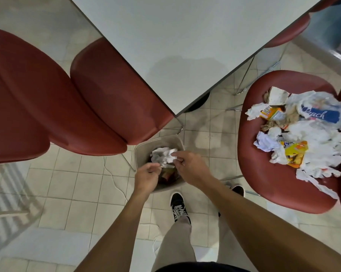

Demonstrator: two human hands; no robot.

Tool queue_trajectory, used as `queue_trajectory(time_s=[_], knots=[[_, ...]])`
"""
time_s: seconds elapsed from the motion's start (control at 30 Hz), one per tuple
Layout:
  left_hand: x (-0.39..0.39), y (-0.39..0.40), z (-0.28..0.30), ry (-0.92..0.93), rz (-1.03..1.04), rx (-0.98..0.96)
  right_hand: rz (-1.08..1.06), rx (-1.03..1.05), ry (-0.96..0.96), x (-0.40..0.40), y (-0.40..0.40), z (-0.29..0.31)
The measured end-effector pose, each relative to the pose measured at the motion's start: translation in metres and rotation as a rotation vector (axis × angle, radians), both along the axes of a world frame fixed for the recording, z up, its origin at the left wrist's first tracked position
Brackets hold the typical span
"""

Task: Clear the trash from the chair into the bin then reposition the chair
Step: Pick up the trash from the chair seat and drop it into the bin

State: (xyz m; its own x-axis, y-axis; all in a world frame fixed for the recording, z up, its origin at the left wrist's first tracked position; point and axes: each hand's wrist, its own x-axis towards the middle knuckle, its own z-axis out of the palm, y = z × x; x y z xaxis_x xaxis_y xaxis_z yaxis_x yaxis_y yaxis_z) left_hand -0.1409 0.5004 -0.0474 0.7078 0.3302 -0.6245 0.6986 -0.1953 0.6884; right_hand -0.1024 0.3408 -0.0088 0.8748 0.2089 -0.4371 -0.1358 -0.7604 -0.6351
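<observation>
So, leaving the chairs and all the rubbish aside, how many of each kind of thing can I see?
Hands: 2 (left hand, right hand)
Black shoes: 2
Bin: 1
Table: 1
Total: 6

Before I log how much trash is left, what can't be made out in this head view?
- Bin: its contents are mostly hidden by the left hand, right hand and crumpled paper.
- Trash pile on the chair: its far side is hidden by the chair's back at the frame's right edge.
- Orange carton: print too small to read.
- Whether either hand grips the paper: unclear.
</observation>
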Motion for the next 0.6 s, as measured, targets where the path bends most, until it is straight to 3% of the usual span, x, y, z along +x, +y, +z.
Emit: queue_trajectory(time_s=[0.23,0.6], knots=[[0.011,-0.055,0.004,-0.003,0.009,0.003,-0.048,0.011,0.087,0.004,-0.076,0.003],[0.065,-0.240,-0.006,-0.023,-0.339,-0.030,-0.361,-0.021,0.176,0.004,-0.269,-0.028]])
